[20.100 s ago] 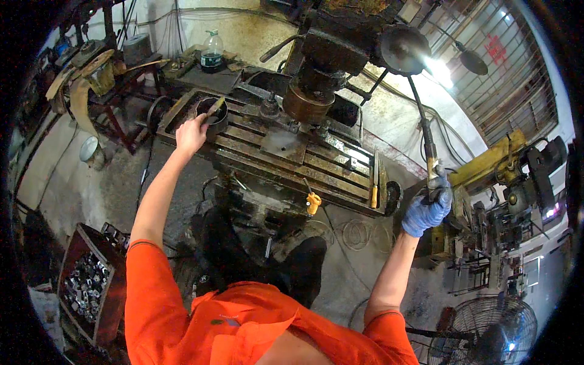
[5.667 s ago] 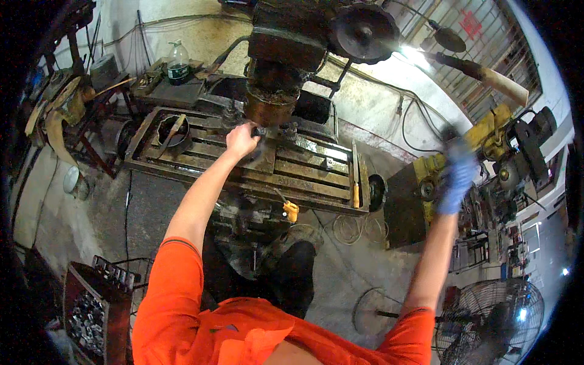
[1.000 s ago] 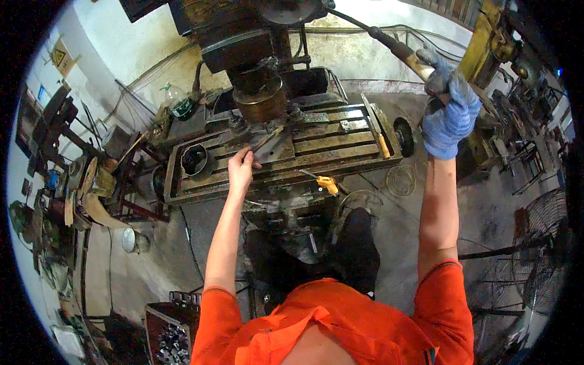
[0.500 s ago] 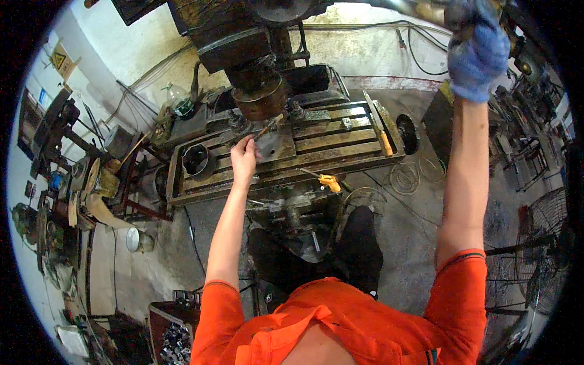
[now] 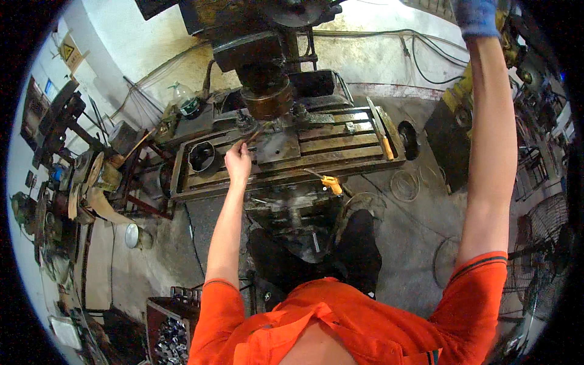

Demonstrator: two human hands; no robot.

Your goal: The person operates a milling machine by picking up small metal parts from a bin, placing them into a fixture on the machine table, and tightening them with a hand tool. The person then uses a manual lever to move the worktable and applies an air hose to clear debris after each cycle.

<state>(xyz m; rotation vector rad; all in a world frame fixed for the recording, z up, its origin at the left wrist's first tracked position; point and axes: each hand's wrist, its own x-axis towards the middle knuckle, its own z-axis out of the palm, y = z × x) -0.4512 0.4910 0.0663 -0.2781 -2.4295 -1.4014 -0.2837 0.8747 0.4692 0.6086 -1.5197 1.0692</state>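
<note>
Left hand (image 5: 238, 163) at frame centre, fingers closed on a thin rod-like tool poked at the workpiece (image 5: 277, 146) on the slotted machine table (image 5: 340, 143) under the spindle (image 5: 266, 100), probably clearing chips; blue-gloved right hand (image 5: 477, 15) raised top right, grip cut off, can't tell.

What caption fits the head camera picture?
Bare left hand on the mill table, gloved right hand raised high.

One head-worn fisheye view looks steeply down on the milling table (image 5: 340, 141).

L hand (image 5: 238, 163) on machine table (image 5: 340, 143), gloved R hand (image 5: 477, 15) raised
</note>
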